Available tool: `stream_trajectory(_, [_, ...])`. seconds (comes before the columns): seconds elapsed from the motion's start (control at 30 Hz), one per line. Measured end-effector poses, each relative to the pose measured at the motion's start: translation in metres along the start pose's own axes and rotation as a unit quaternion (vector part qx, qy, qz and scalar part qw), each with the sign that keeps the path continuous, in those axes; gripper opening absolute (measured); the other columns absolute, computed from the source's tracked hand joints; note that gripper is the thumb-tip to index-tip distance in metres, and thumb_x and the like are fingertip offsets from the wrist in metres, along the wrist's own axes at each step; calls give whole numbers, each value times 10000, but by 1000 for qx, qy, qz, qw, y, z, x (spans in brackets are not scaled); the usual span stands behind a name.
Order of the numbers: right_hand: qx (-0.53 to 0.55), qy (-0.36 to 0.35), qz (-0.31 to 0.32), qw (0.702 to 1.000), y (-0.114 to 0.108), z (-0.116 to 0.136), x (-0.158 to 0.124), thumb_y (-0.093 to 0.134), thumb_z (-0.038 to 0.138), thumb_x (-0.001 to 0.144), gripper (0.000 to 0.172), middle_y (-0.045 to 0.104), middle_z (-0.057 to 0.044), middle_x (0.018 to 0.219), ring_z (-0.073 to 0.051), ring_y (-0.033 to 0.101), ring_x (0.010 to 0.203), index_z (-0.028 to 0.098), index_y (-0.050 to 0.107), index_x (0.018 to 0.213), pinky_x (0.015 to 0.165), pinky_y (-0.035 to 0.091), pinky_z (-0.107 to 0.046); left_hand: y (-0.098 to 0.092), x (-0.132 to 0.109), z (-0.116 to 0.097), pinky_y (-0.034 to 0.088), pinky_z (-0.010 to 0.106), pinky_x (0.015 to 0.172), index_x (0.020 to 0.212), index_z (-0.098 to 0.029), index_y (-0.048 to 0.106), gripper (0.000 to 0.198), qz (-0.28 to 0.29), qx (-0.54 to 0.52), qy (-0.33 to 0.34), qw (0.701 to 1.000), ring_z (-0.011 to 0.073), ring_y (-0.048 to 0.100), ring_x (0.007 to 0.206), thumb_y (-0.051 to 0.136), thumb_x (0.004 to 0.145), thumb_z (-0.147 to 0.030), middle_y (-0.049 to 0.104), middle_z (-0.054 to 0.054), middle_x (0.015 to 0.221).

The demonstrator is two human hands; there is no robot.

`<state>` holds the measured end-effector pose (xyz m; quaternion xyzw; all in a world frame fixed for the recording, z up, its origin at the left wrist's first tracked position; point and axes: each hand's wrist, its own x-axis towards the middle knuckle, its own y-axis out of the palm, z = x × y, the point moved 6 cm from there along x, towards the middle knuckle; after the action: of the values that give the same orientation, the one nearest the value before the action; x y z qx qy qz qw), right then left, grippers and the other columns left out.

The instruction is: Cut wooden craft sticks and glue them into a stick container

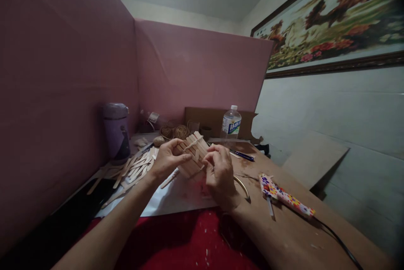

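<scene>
a person's left hand [168, 158] pinches the left edge of a panel of wooden craft sticks [192, 154], held tilted above a white sheet [172, 202] on the table [252, 169]. the right hand [218, 169] meets the panel's right edge with fingers drawn narrowly together, covering that side; what lies between the fingertips cannot be told. the panel's far face is out of sight, and both forearms run out of the frame below. a curved, gold-toned hoop [242, 186] partly disappears behind the right wrist, while a framed picture [334, 22] is cut off at upper right.

loose sticks [142, 165] lie in a jumbled heap left of the hands, near a purple lidded flask [116, 133]. behind the panel, balls of twine [181, 131] sit partly hidden, with a labeled clear bottle [232, 123] to their right in front of brown cardboard [205, 115]. a dark blue pen-like tool [243, 155] lies beyond the right hand; a flower-patterned glue gun [284, 196] rests farther right, its black cord [339, 242] trailing out of view.

the panel's flat, pale sticks run side by side under a crosswise strip. pale flecks dot the red cloth [176, 240] nearest the person.
</scene>
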<state>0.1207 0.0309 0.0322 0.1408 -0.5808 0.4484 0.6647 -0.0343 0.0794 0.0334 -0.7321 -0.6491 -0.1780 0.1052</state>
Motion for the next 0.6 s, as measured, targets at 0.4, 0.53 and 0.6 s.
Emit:
stream_trajectory(0.4, [-24,-64,11,998,-10,12,9,591,129,807,75,624,-39,897,-226,504,957,198,614,820,853,380,-398,-2,-2,-8,427,203,578,764,-125,603,379,-16,-18,-34,999,91,549,600,820,464,-202,640,-19,669])
stream_trajectory(0.53, [-63,-73,77,992,-11,19,16,562,149,843,79,624,-46,902,-232,492,975,191,619,807,858,361,-396,-1,-3,-10,431,215,583,766,-124,607,376,-8,-13,-43,999,99,555,603,816,461,-192,644,-10,676])
stream_trajectory(0.6, [-89,-95,109,986,-11,25,19,555,153,845,81,624,-58,907,-245,482,991,184,620,808,862,351,-405,-1,-2,-11,429,220,581,767,-126,612,371,-2,-9,-45,999,104,557,602,813,463,-192,646,-7,681])
